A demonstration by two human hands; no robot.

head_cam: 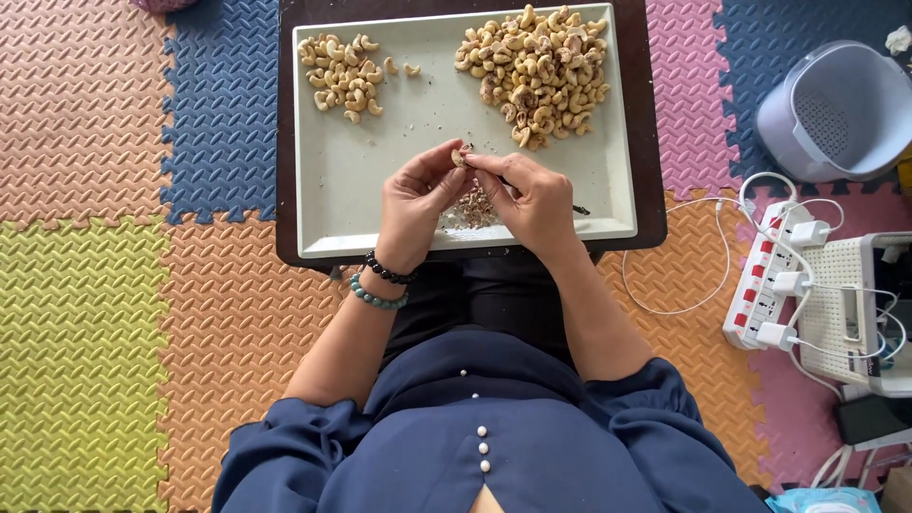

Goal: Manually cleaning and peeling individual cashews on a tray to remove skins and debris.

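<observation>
My left hand [414, 204] and my right hand [534, 201] meet over the near middle of a pale rectangular tray [332, 204]. Together the fingertips pinch one cashew nut [461, 157]. Something thin and dark shows in my right hand, too small to identify. Under the hands lies a small heap of brown skin flakes [475, 209]. A big pile of cashews with brownish skin [534, 71] fills the tray's far right. A smaller pile of pale clean cashews [344, 76] sits at the far left. Two bead bracelets ring my left wrist.
The tray rests on a dark low table [651, 204] over coloured foam floor mats. To the right are a lavender plastic basket [841, 109], a white power strip [771, 275] with plugged chargers and cables, and a white device [869, 313].
</observation>
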